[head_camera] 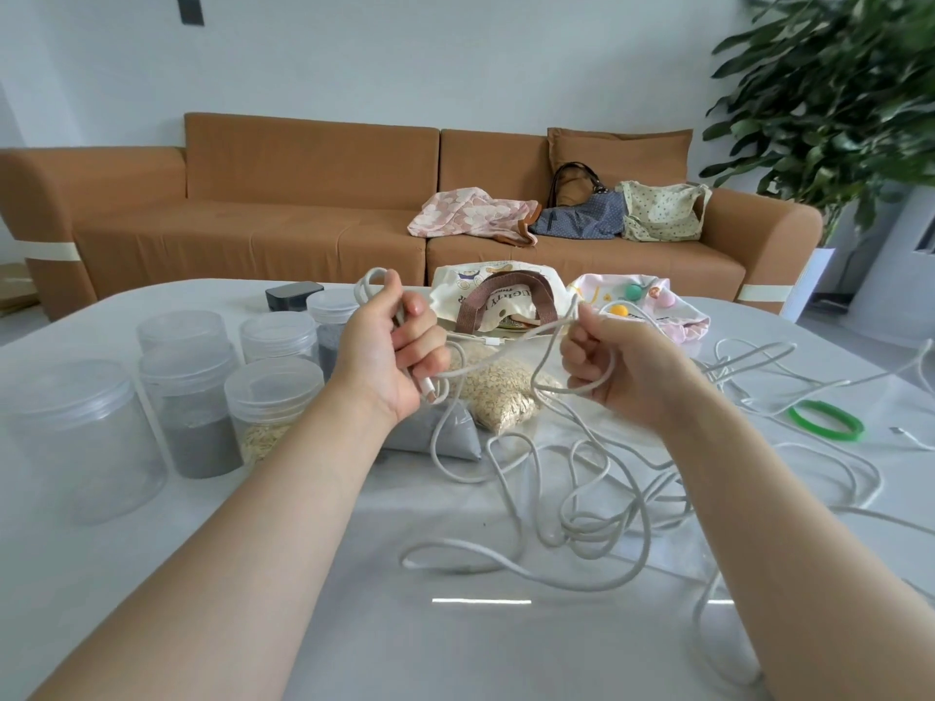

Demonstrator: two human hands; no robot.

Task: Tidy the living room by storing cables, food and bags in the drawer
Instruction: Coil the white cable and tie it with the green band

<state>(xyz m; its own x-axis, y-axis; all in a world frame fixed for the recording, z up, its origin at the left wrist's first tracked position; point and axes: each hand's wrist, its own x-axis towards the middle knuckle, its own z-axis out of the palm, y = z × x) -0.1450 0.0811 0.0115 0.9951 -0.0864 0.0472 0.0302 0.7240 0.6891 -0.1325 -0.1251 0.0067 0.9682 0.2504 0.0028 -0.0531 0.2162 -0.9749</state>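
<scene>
Cable [571, 528], white and badly tangled, sprawls over the table [455, 650] at six o'clock of the hands, with one stretch lifted between them. Left hand [389, 356] curls its fingers round a folded bundle, plug poking out below: coiling it for the drawer, I'd say. Right hand [617, 366], at three o'clock, closes on the strand, likely to feed slack. Oat pouch [506, 392] lies just behind, jars [187, 412] at nine o'clock, tote bag [496, 296] at twelve.

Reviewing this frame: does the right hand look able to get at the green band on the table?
Probably yes: the green band lies uncovered on the table right of the right hand. But that hand grips the white cable and would need to release it first.
</scene>
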